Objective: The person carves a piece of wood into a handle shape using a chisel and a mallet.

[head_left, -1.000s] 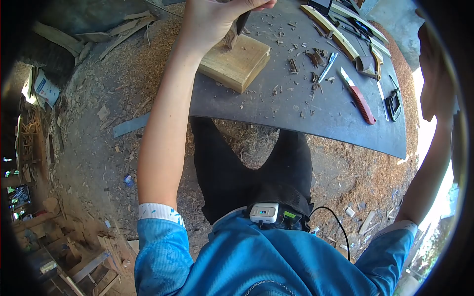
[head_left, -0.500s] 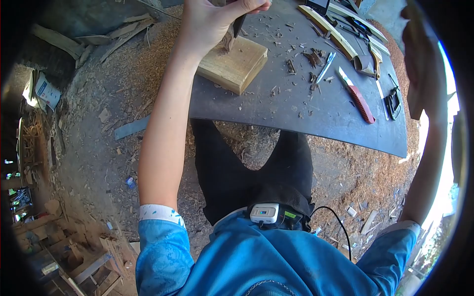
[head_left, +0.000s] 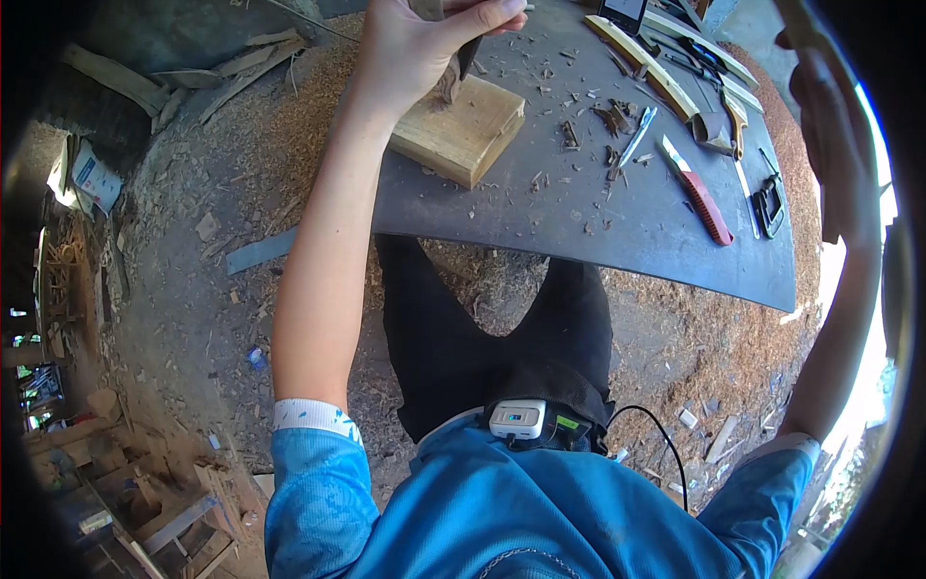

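dark wood piece (head_left: 450, 85) steadied on thick block (head_left: 465, 121) by left hand (head_left: 415, 48)

near the top edge of view, the dark wood piece is gripped by the fingers of the left hand, w/ its lower end seemingly set on the thick block. a firm rest is prob. given that way, & the bench (head_left: 540, 217) is prob. spared marks. a black flat edge (head_left: 470, 56) is seen next to the grip; whether it's part of the piece or a separate tool can't be told. the right hand (head_left: 839, 125) is raised at the far right rim, dark & blurred; whether its fingers are clenched or released can't be told.

the block is pale & squared, w/ grain lines & crisp corners. the dark piece is curved, w/ streaky brown grain. the bench is smooth & dark grey, littered w/ curled shavings (head_left: 612, 118). a red-handled knife (head_left: 698, 191) is laid to the right, blade pointed away from the body, prob. for easy pickup, w/ a slim light-blue tool (head_left: 637, 137) near it & a black clamp (head_left: 769, 205) by the bench's right edge. a long pale strip (head_left: 644, 66) is laid farther back, apart from the block, prob. so elbow room is left.
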The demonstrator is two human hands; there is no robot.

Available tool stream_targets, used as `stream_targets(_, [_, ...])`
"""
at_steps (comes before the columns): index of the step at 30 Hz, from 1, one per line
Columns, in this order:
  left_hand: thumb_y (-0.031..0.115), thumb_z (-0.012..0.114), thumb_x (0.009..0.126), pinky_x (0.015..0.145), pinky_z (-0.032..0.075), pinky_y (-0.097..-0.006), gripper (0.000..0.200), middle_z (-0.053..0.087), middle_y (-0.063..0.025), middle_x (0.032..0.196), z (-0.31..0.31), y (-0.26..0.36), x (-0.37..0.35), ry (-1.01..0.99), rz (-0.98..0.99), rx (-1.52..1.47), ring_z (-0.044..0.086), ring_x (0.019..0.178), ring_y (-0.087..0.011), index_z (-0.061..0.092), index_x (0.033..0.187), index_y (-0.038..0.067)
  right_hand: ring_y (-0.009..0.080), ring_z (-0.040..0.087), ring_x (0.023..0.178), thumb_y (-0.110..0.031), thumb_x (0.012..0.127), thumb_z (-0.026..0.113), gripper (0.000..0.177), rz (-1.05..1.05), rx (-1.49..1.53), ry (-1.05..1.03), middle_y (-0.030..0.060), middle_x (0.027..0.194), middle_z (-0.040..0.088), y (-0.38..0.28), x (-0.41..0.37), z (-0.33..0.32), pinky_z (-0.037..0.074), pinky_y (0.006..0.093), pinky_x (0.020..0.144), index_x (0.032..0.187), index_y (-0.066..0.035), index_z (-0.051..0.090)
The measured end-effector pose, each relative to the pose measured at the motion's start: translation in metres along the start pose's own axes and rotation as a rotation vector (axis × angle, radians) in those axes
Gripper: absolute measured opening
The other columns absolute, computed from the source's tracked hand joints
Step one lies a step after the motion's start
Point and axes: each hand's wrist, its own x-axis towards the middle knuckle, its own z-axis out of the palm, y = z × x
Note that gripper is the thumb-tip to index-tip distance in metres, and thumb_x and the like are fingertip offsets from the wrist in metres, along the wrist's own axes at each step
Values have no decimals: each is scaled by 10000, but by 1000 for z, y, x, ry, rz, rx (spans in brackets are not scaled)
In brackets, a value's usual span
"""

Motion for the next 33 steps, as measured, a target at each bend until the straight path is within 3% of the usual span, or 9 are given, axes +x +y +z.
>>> stream_targets(5, [97,793,922,778,651,-351,405,732,-110,884,7,13,-2,11,-45,71,763,870,-195,395,865,150,355,469,1438,-725,924,561,810,-218,-56,10,205,1507,508,62,26,-10,338,505,1209,1498,-155,518])
stream_targets(11, [105,800,918,782,644,-345,420,738,-121,886,-2,-2,-1,3,-32,17,764,852,-191,389,847,154,383,426,1469,-771,926,492,875,63,12,-133,235,1475,504,2,1,-2,318,576,1207,1525,-134,468])
stream_targets(15, [109,799,919,773,637,-328,339,742,-117,887,-1,-1,-1,-7,-33,49,760,849,-177,463,874,121,171,729,923,-711,1000,430,779,-76,306,-425,138,1146,644,58,19,-24,596,320,832,1441,-76,525])
stream_targets(16, [108,798,919,769,636,-324,297,743,-113,888,-1,0,-2,-6,-45,56,759,850,-174,502,889,104,91,670,694,-711,993,455,801,70,77,-389,116,1026,634,57,11,-15,553,234,655,1438,-48,520])
stream_targets(19, [98,794,918,757,630,-314,189,747,-88,893,11,13,-7,54,-155,234,753,842,-164,624,989,54,100,684,750,-715,992,449,807,-316,-246,76,133,993,637,16,-13,36,558,254,690,1421,-41,554])
stream_targets(25, [168,721,991,721,619,-301,163,716,-37,820,-5,-8,-10,33,-11,187,724,760,-141,642,1078,55,41,557,635,-707,981,500,772,166,136,-146,115,996,680,-6,-14,11,453,202,581,1421,-78,582])
stream_targets(27, [109,732,955,707,611,-305,176,725,-73,861,-1,-4,-11,23,18,194,741,779,-162,558,946,91,41,356,515,-702,988,491,742,183,223,112,9,663,523,-30,-15,38,352,219,511,1360,-76,631])
stream_targets(29, [42,750,920,750,611,-318,271,739,-113,896,1,0,-11,-9,-1,176,754,827,-190,489,903,112,27,401,534,-651,976,570,688,94,269,-205,26,825,643,-30,-11,39,365,209,513,1349,-77,642])
stream_targets(33, [52,851,840,791,631,-323,375,765,-157,874,3,0,-13,2,-100,47,772,850,-194,481,887,93,26,528,585,-438,908,778,593,-48,601,37,14,892,701,-78,-14,108,419,195,493,1335,-53,627])
